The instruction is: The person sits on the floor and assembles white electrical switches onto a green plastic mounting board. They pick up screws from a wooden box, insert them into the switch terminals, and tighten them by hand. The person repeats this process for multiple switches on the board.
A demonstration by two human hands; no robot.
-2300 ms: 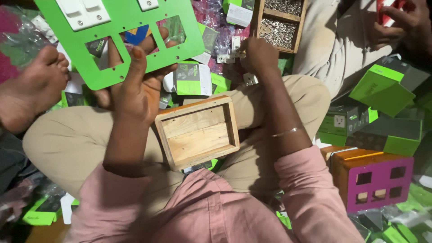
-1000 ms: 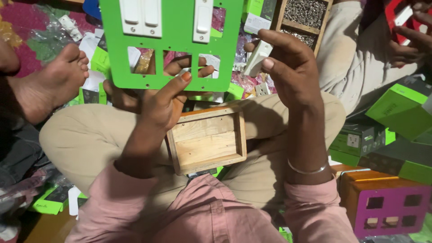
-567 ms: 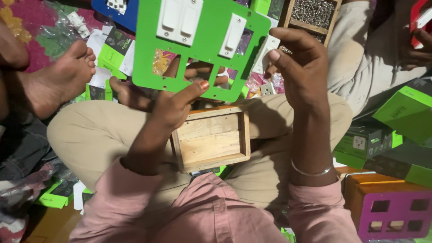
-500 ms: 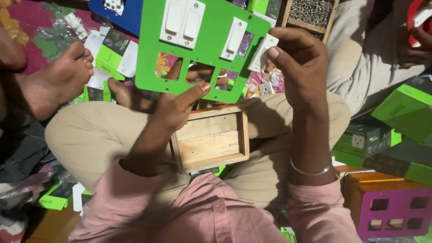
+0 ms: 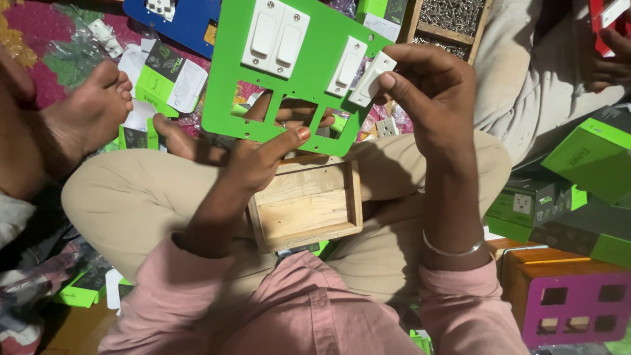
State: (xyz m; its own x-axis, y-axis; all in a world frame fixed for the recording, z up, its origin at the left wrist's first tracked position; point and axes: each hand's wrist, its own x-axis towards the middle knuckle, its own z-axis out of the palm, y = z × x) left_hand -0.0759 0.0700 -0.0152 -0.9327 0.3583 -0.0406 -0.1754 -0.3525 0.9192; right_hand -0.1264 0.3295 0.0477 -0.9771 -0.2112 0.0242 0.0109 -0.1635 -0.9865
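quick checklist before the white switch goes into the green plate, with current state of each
1. Left hand grips the green plate at its lower edge, thumb on the front: ok.
2. Right hand pinches the loose white switch between thumb and fingers: ok.
3. Loose switch lined up with an opening: not ok, it sits tilted at the plate's right edge.
4. Open slots left in the plate: ok, three along the lower row.
5. Mounted switches seated flat: ok by the look of the front.
6. Wooden box on the lap steady: cannot tell.
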